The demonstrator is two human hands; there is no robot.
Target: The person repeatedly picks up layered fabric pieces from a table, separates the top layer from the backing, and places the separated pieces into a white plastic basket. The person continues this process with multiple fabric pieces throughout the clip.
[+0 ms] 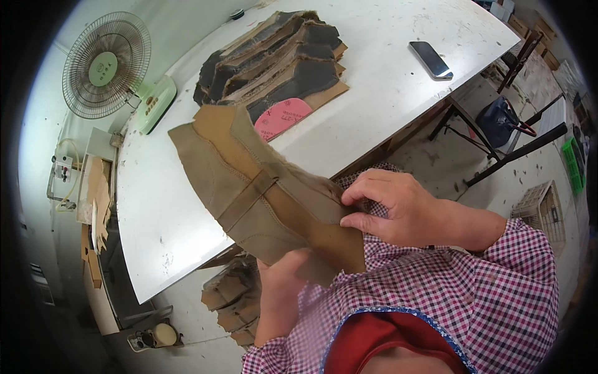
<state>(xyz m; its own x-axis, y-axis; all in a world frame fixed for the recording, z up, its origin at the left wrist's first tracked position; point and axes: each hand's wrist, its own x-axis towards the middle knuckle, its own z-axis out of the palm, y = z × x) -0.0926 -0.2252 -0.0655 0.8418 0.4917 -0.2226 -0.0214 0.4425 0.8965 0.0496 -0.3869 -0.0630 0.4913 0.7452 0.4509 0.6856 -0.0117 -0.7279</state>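
Right fingers [366, 188] touch the brown stitched piece [271, 196] along one edge.

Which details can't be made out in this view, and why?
In the head view:
Left hand: most fingers, hidden behind the stitched boot upper.
Its underside: turned away from the camera.
Brown pieces below the tabletop: partly covered by left forearm.
Smartphone screen: any display, too dark and small.
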